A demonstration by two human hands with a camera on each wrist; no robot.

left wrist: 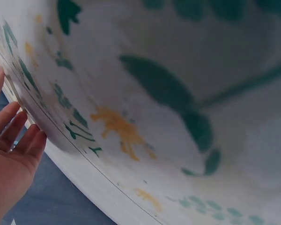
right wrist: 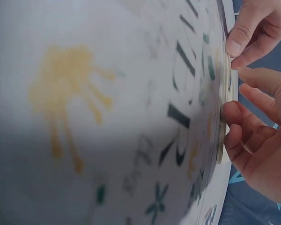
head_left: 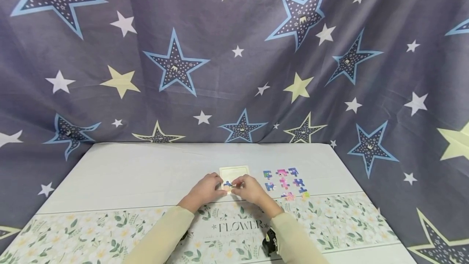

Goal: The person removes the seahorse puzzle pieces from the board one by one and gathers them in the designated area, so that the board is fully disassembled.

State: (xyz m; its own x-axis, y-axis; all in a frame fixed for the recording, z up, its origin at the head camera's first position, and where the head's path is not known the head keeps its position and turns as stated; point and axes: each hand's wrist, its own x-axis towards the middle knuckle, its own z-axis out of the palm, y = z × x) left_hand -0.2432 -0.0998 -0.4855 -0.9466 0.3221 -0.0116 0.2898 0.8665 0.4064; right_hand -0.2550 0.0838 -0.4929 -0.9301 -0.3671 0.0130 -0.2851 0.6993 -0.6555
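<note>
On the table lies a small cream puzzle tray [head_left: 233,170], with a blue and peach jigsaw piece [head_left: 228,184] in its front left part. At the tray's left side, my left hand [head_left: 207,188] grips the edge near the front corner, with the fingers [left wrist: 30,140] on the rim. My right hand [head_left: 250,190] reaches in from the right. Its thumb and forefinger pinch at a jigsaw piece beside the placed one, mostly hidden by the fingers. Seen from the right wrist, the thumbs of both hands come close together over the tray, and the right fingers [right wrist: 234,133] bend against its side.
Several loose jigsaw pieces [head_left: 284,182], pink, blue and green, lie in rows right of the tray. A floral runner [head_left: 234,231] with printed lettering crosses the white table [head_left: 146,174]. A star-patterned curtain [head_left: 220,31] hangs behind.
</note>
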